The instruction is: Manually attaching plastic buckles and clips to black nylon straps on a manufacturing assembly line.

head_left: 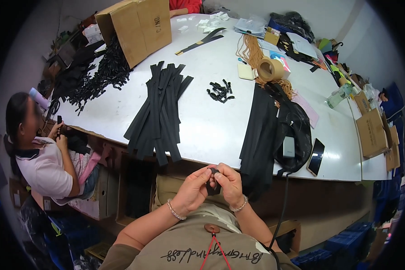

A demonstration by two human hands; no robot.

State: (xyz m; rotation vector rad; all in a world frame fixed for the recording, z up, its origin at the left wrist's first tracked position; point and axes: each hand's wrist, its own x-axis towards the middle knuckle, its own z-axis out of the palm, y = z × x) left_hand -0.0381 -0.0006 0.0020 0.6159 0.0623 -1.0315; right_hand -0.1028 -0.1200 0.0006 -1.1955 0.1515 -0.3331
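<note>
My left hand [194, 190] and my right hand [230, 183] meet in front of my body, just off the table's near edge. Thumbs and fingers of both are closed on a short black strap [213, 189], part of which hangs below the fingertips. Whether a small fitting is pinched with it I cannot tell. Ahead to the left lies a crossed pile of flat black straps [159, 114]. Several small black plastic clips [220, 92] form a little heap beyond my hands. More long black straps [255, 135] hang over the table edge on the right.
A cardboard box [141, 33] tips out a large mound of black pieces [105, 67] at far left. Right of me are a power bank [289, 147], phone [316, 156], brown tape roll [270, 69] and tan cords [251, 49]. A co-worker [49, 157] sits at left; a red sleeve [186, 6] shows opposite.
</note>
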